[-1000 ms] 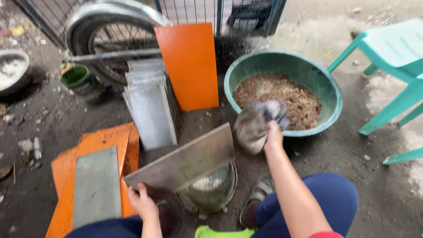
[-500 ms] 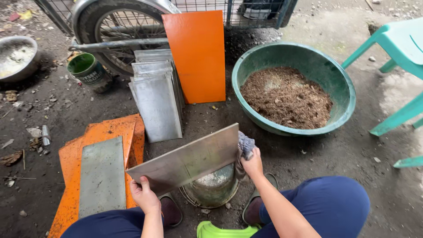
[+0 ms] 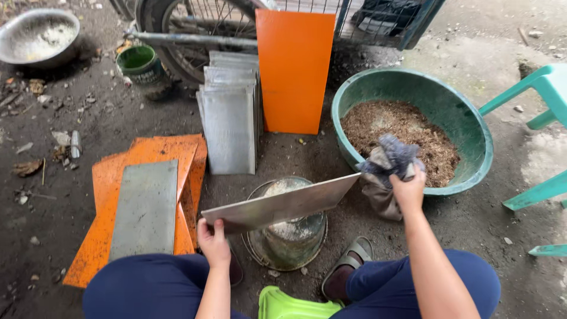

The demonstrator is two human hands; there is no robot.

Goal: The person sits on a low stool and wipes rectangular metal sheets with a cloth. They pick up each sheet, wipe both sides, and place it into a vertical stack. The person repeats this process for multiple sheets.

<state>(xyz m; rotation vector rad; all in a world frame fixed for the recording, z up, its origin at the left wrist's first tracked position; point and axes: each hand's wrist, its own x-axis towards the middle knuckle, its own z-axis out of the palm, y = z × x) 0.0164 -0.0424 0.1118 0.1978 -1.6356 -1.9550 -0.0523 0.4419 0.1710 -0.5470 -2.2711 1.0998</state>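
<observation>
Sitting beside the person's knee, a green basin [image 3: 472, 127] of brown mix is the biggest thing here — a teal chair [image 3: 546, 82] stands to its right. An orange board [image 3: 295, 71] leans behind stacked grey sheets [image 3: 229, 121]. The left hand [image 3: 214, 242] grips a metal sheet [image 3: 280, 204] over a steel bowl [image 3: 289, 233] — the right hand [image 3: 409, 190] clutches a grey rag [image 3: 390, 159] at the sheet's far end.

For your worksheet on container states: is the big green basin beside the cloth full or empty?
Partly full. The green basin holds a brown, crumbly layer over its bottom, well below the rim; the bare inner wall shows above it.
</observation>
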